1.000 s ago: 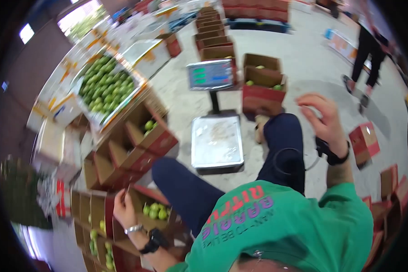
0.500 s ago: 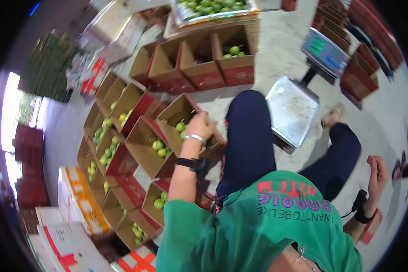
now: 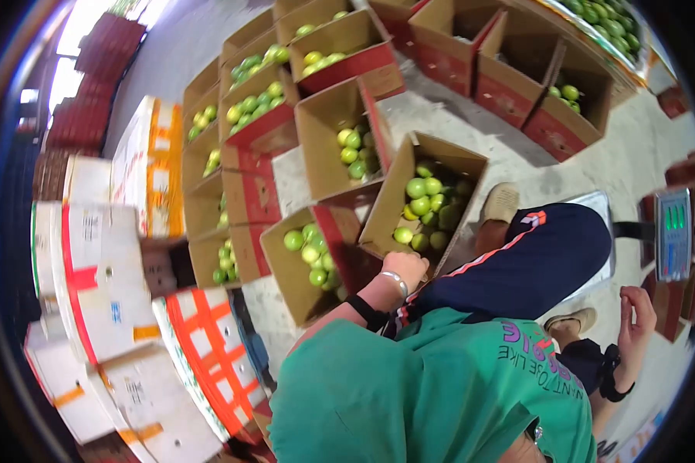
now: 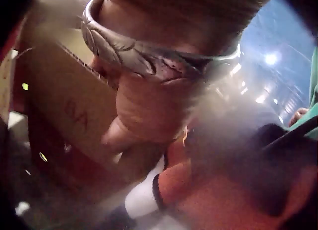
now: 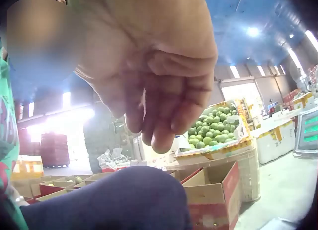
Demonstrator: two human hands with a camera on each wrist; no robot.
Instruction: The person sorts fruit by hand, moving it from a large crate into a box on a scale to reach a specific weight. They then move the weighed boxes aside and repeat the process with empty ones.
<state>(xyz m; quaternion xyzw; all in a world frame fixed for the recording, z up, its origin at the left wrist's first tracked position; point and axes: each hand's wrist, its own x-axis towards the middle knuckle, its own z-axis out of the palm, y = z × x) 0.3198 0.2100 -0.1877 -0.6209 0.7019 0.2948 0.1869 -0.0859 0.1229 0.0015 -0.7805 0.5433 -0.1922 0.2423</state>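
1. since the earlier frame my head view has swung: the scale (image 3: 673, 235), near the middle a second ago, now shows at the far right, and cartons of fruit fill the centre.
2. i see the left hand (image 3: 406, 268) at the near corner of a carton (image 3: 390, 204) on the floor, its grip seemingly clamped on the rim; green fruit (image 3: 420, 205) lies inside.
3. the right hand (image 3: 637, 322) hangs out to the right, fingers loose, holding nothing.
4. i judge attention is now on handling this carton, not weighing.
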